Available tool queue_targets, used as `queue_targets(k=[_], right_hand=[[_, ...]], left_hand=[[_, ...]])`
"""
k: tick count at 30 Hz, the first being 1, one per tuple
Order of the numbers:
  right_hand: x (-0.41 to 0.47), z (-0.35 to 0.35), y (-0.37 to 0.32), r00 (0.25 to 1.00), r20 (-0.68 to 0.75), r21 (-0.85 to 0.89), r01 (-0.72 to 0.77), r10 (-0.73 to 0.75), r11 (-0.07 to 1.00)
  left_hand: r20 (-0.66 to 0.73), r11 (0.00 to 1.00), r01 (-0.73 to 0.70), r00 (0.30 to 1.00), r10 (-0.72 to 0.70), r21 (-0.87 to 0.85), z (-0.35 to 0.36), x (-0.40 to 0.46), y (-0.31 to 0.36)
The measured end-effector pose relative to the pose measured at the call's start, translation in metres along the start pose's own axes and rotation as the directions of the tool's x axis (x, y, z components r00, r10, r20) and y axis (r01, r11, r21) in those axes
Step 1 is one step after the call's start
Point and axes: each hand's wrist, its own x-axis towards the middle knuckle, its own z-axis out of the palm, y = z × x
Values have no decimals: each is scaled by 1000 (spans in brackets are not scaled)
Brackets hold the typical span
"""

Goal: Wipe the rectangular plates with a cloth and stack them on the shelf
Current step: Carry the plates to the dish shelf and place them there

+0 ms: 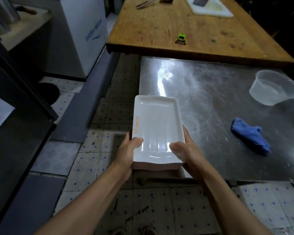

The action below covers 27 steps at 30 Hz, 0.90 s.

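A stack of white rectangular plates (157,126), orange print along the left rim of the top one, is held in the air over the left edge of the steel table (210,92). My left hand (127,150) grips its near left corner, thumb on the top plate. At the near right corner my right hand (185,150) holds it the same way. A crumpled blue cloth (249,138) lies on the steel table to the right, apart from both hands.
A clear plastic tub (275,87) sits at the steel table's far right. Behind it a wooden table (185,26) carries a green peeler (181,38), a white cutting board (210,6) and tongs. A white freezer (85,31) and dark cabinets stand left; tiled floor below.
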Motion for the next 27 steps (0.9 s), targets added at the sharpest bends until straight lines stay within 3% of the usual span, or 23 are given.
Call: queue_targets(k=[7,13,27], right_hand=[[-10,1,-19,997,51,-17,64,-63,998],[-23,13,-77,983,114,25,144,-146,989],[-39,69,-223,882,351,-2,337,-315,942]], left_hand=[[31,995,-94,995,94,-18,2,-15,13],[79,980,-199,977,196,30,6,-49,74],[-75,897,-440,894,442,41,6,-131,206]])
